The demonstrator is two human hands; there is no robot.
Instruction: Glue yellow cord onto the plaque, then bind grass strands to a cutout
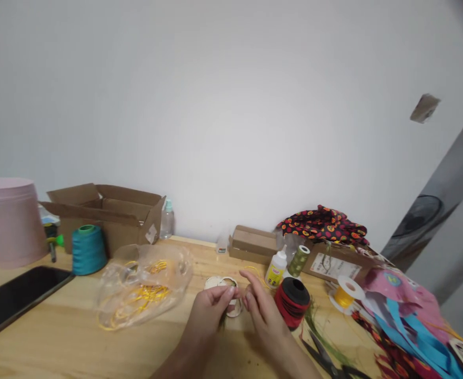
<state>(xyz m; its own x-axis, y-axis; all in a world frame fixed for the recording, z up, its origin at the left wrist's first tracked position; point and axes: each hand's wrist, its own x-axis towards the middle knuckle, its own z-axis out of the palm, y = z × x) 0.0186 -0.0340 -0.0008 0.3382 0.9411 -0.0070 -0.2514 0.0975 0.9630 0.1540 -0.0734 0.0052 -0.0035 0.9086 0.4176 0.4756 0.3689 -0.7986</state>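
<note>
My left hand (210,310) is closed in a pinch, thumb against fingertips. Dark green thread (222,320) hangs just below those fingertips. Close by on the right, my right hand (267,313) has its index finger raised and stretched, while its other fingertips draw together near the left ones. What these fingertips hold is too small to make out. Behind my left fingertips, a white openwork round piece (212,282) lies on the wooden table (137,352), partly covered by the hand. A red and black thread spool (292,303) stands beside my right hand.
At right are scissors (324,358), a glue bottle (276,268), a green thread spool (299,261), a yellow cord spool (345,295) and patterned cloth (324,223). Leftward are a bag of yellow cord (144,287), a teal thread cone (88,251), a phone (22,297) and an open box (113,229).
</note>
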